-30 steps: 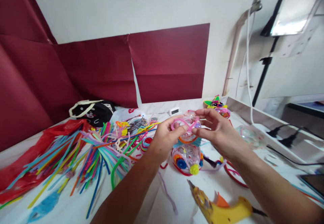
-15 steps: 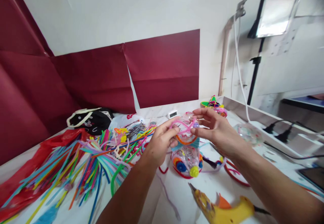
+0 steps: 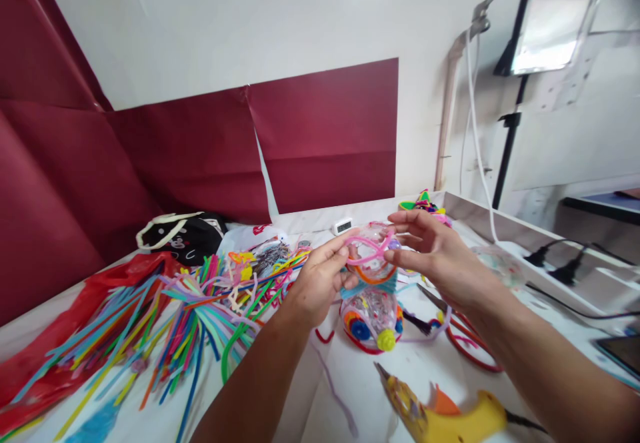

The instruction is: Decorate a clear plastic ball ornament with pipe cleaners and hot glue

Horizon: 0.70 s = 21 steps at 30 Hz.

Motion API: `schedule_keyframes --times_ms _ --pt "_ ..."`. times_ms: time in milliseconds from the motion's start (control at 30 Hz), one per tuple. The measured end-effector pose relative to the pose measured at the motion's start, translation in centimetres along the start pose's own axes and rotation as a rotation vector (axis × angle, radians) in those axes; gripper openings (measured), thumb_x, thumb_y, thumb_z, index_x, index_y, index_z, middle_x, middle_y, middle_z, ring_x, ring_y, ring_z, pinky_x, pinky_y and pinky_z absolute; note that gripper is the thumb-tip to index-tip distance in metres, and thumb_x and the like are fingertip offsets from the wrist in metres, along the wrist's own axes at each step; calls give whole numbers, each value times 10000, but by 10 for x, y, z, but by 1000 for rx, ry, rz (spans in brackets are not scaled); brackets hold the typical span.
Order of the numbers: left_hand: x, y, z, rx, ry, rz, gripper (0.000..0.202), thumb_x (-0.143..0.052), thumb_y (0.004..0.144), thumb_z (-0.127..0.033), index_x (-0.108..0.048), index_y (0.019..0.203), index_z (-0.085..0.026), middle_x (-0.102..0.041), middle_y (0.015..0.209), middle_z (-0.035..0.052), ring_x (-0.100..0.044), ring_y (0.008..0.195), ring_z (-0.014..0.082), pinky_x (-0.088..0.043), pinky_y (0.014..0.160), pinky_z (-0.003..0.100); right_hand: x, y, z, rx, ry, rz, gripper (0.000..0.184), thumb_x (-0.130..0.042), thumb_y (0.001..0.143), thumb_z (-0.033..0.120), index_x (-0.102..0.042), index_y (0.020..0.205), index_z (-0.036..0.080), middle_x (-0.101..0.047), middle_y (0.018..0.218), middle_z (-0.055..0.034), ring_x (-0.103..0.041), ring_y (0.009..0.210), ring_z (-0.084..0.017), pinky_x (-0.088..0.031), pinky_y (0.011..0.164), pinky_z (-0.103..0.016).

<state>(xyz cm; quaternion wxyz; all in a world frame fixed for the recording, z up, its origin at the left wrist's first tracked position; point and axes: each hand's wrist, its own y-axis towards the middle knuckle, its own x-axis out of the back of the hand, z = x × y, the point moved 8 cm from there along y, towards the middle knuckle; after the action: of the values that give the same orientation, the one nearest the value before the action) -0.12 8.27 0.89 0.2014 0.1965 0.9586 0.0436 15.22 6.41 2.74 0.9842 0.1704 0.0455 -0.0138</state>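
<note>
a pink loop [image 3: 383, 251] is pinched at its ends by the left hand [image 3: 316, 284] and right hand [image 3: 434, 248]; a bottle [image 3: 371, 304] and a glue gun [image 3: 440, 424] are seen nearer.

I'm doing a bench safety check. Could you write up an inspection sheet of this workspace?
Surface: white table, heavily covered on the left.
Work pieces: pink pipe cleaner, bent into crossing loops; decorated clear plastic craft below it.
Clutter: pipe cleaner pile, red bag, black bag; yellow glue gun and red-handled scissors near the forearm.
Grips: left grip pinches one end of the loops; right grip at the other, firmness unclear.
Cables: black plugs at the right edge; glue gun cord runs rightward.
Surroundings: maroon sheet on the wall, panel lamp on a stand.
Other people: nothing seen.
</note>
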Motion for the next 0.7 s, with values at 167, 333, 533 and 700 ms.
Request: schedule_keyframes --times_ms 167,333,533,700 --pt "-2 -1 -2 1 -6 28 370 -661 780 -175 -686 1149 -155 -505 783 20 -427 585 73 -332 484 196 1 0 0 14 3 24 497 -786 590 180 -538 1018 230 -620 981 -48 -611 913 -213 -526 731 -338" --pt "-3 -3 -6 -12 3 31 336 -662 783 -187 -707 1114 -153 -499 772 21 -430 595 77 -316 467 187 -1 -2 3 24 0 25 526 -811 591 212 -538 1040 235 -624 1000 -50 -618 953 -230 -539 764 -356" --pt "-8 -5 -10 -12 -18 57 278 -679 770 -193 -726 1034 -121 -550 777 45 -451 600 81 -303 465 186 -3 -4 7 35 0 48 583 -848 607 292 -523 1088 250 -620 1056 -56 -618 992 -235 -537 810 -366" --pt "-9 -7 -12 -21 -34 42 229 -649 797 -182 -687 1013 -116 -535 782 35 -458 597 77 -324 463 177 1 -5 8 47 -9 36 607 -868 573 257 -535 1080 250 -637 1031 -48 -624 946 -215 -541 791 -335"
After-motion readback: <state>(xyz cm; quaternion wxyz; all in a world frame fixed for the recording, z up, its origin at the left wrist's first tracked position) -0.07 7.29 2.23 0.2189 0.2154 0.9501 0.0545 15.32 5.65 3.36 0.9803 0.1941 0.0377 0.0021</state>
